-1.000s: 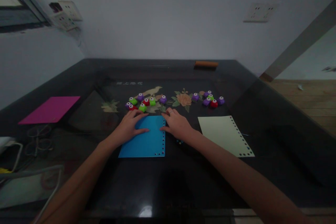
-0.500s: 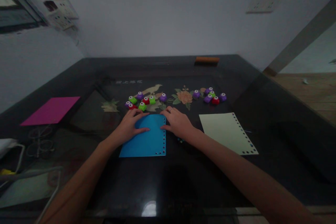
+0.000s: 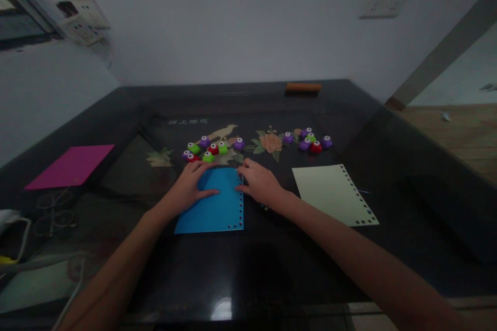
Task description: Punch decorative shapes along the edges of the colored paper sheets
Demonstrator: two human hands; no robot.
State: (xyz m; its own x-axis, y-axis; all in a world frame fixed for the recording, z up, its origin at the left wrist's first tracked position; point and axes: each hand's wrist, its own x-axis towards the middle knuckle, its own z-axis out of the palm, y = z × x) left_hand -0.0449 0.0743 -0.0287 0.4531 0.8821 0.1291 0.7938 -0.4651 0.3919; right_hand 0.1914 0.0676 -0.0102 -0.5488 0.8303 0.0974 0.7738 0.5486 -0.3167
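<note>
A blue sheet of paper (image 3: pixel 209 212) lies on the dark table, with small holes along its right edge and bottom right corner. My left hand (image 3: pixel 190 186) rests over the sheet's upper left part, thumb and fingers spread apart. At the upper right edge is my right hand (image 3: pixel 260 180), a ring on one finger; its thumb and forefinger touch the holed margin with a gap between them. Just beyond the sheet sit several small red, green and purple punches (image 3: pixel 208 157) with white round tops. Some little cut-out bits (image 3: pixel 264 207) show beneath my right wrist.
A pale cream sheet (image 3: pixel 330 191), also holed along its right side, lies to the right. Another group of punches (image 3: pixel 316 147) stands behind it. A magenta sheet (image 3: pixel 72 165) is at the left, near coiled cable (image 3: pixel 52 214). At the back lies a brown stick-like object (image 3: pixel 303 87).
The whole view has shifted slightly. My right fingers have moved a little at the blue sheet's upper right edge; my left hand stays put on the paper.
</note>
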